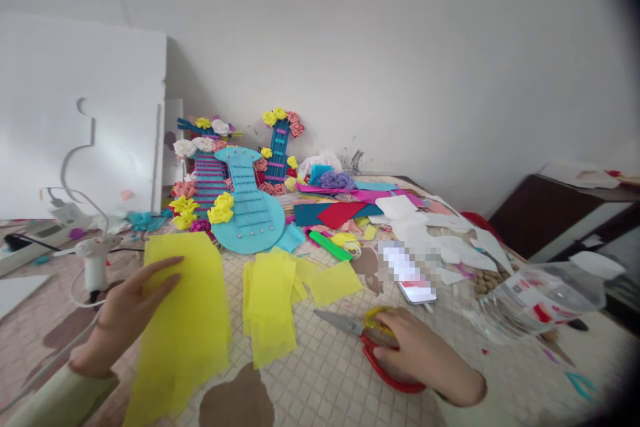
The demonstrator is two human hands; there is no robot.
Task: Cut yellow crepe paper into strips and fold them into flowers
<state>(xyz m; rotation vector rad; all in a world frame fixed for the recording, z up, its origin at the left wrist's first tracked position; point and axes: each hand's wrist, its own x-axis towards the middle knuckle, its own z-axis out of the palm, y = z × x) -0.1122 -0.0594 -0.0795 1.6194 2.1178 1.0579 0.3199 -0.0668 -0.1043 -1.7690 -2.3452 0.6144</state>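
Note:
My left hand point(127, 310) lies over the left side of a large yellow crepe paper sheet point(195, 307), its fingers stretched out and resting on it. With my right hand point(420, 347) I grip the scissors point(373, 347) by their red and yellow handles. The blades point left, toward the cut yellow paper strips point(273, 300), and do not touch them. These strips lie stacked and partly fanned out between my hands. One loose yellow piece point(336, 282) sits just above the scissors.
Behind the papers stand blue guitar-shaped decorations point(250, 220) with paper flowers. A hot glue gun point(95, 263) with its cable is at the left. To the right are a phone point(407, 273), a green cutter point(330, 245), a clear plastic bottle point(543, 297) and white scraps point(450, 247).

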